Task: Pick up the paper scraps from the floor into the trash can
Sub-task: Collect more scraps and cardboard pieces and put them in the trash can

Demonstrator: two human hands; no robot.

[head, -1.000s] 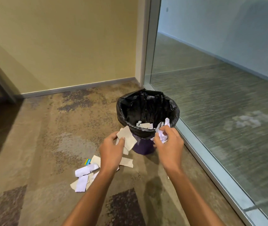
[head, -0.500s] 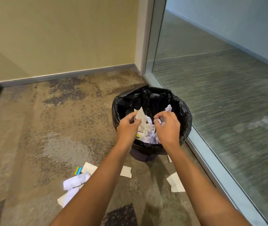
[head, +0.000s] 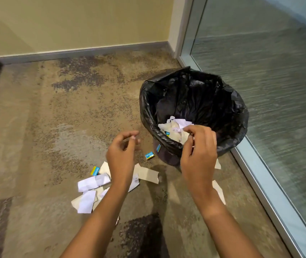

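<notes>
Looking down from the head camera, a trash can lined with a black bag stands on the carpet in the corner, close beside a glass wall on its right. Paper scraps already lie inside the can, piled against the near side of the bag.

The right hand hangs over the near rim of the can, fingers curled inward and loosely bent; its fingertips are at the top of the pile of scraps inside, but whether they actually pinch any paper cannot be told. The left hand is off to the left of the can, above the carpet, with fingers half curled and thumb apart from them, holding nothing.

More scraps lie on the carpet beneath and to the left of the left forearm, white and beige pieces overlapping in a loose heap. One beige piece lies between the two forearms, near the foot of the can. A small blue and yellow scrap sits just beside the can's base, and another like it lies at the heap's upper edge. Further pale pieces show partly behind the right forearm.
</notes>
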